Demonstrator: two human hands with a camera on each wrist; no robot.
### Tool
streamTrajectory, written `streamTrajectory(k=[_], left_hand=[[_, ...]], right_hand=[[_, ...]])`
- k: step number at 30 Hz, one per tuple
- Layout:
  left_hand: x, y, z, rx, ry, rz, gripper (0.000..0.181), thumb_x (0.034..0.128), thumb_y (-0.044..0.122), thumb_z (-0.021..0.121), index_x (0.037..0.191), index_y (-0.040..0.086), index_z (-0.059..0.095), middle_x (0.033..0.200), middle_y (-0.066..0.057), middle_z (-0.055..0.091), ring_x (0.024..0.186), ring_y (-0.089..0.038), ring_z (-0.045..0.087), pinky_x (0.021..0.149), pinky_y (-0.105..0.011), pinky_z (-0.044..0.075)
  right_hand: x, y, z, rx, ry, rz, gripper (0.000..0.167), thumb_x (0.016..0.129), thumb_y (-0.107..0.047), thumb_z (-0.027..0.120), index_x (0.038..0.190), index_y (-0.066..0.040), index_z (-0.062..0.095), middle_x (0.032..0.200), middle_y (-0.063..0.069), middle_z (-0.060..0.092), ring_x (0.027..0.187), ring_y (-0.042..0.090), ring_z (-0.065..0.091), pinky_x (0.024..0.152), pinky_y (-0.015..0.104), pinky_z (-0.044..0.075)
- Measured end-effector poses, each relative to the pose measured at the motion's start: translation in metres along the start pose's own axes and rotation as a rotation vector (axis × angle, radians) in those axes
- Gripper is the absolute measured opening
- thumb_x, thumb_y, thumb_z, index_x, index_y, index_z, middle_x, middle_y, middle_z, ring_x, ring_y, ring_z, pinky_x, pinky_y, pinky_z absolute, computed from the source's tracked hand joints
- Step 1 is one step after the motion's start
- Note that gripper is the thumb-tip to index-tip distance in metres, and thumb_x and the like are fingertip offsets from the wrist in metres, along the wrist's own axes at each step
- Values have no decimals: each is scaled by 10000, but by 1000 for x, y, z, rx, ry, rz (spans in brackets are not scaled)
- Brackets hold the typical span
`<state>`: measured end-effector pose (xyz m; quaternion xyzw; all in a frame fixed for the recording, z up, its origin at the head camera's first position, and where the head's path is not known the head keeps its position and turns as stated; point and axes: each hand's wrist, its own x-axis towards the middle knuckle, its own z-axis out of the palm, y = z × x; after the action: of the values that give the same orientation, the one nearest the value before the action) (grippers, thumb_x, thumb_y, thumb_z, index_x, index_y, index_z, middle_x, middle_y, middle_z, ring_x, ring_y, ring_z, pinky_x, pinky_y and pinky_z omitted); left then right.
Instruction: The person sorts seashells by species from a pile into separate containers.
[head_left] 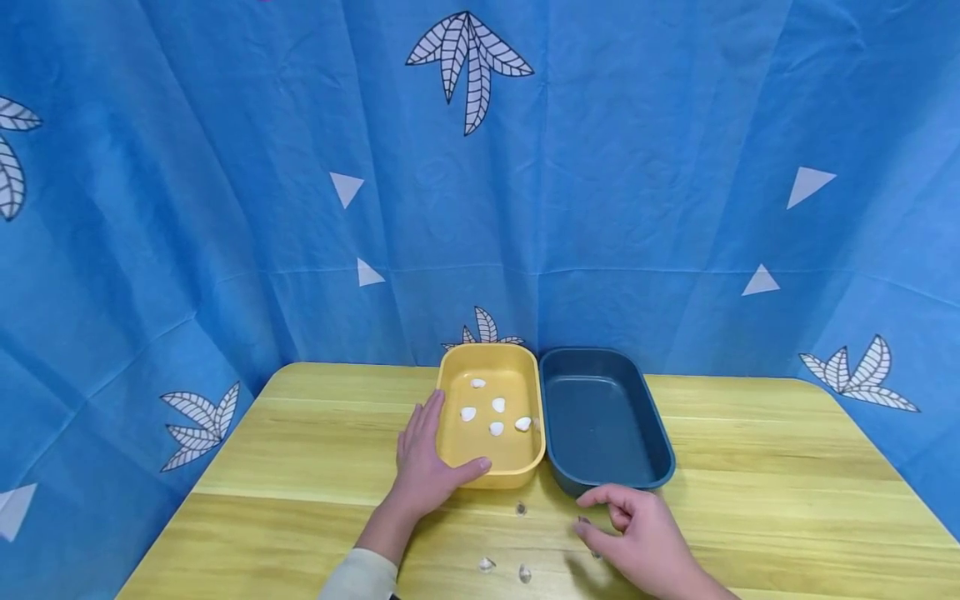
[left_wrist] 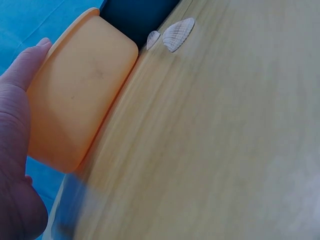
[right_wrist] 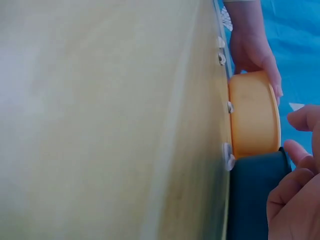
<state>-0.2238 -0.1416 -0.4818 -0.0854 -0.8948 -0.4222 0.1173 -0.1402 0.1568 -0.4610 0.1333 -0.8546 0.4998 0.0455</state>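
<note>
My left hand (head_left: 427, 458) rests against the near left corner of a yellow tray (head_left: 491, 479), fingers straight along its left side and thumb on the front rim. Several white seashells (head_left: 497, 428) lie inside. My right hand (head_left: 645, 533) hovers just in front of a dark blue tray (head_left: 592, 433), thumb and index finger bent and apart with nothing seen between them. Below that hand, partly hidden, are small shells (head_left: 596, 554). Loose on the table in front of the yellow tray are more shells (head_left: 525, 573). A ribbed shell (left_wrist: 178, 34) shows in the left wrist view.
Both trays stand side by side and touch on a light wooden table (head_left: 780, 467). The blue tray's floor is bare. Behind and at the sides hangs a blue cloth (head_left: 637, 183) with white leaf and triangle prints.
</note>
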Motion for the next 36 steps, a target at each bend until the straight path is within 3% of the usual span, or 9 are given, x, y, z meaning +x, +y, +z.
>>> streamTrajectory(k=[11, 19, 26, 36], left_hand=[[-1, -1, 0, 3, 10, -11, 1204, 692, 554, 855, 1615, 204, 165, 1649, -5, 173, 1500, -309, 66, 1135, -645, 9], [-1, 0, 0, 1, -1, -14, 1191, 703, 561, 847, 1613, 207, 167, 1649, 7, 165, 1500, -313, 61, 1136, -645, 1], [0, 0, 1, -5, -3, -21, 1184, 702, 552, 850, 1614, 246, 160, 1650, 16, 164, 1502, -303, 53, 1137, -642, -5], [0, 0, 0, -5, -7, -22, 1185, 704, 550, 849, 1614, 217, 167, 1651, 1, 165, 1502, -306, 50, 1134, -648, -10]], right_hand=[[0, 20, -6, -15, -127, 11, 196, 822, -194, 837, 980, -125, 742, 568, -109, 299, 493, 22, 278, 479, 191, 318], [3, 27, 1, -85, -86, 131, 162, 808, -235, 847, 913, -169, 744, 554, -79, 389, 467, 49, 357, 458, 220, 340], [5, 23, 9, -215, -30, 196, 149, 779, -238, 862, 835, -212, 727, 557, -63, 432, 477, 79, 383, 473, 244, 339], [4, 22, 10, -278, -32, 178, 179, 755, -251, 874, 784, -248, 698, 583, -81, 447, 504, 68, 392, 482, 246, 337]])
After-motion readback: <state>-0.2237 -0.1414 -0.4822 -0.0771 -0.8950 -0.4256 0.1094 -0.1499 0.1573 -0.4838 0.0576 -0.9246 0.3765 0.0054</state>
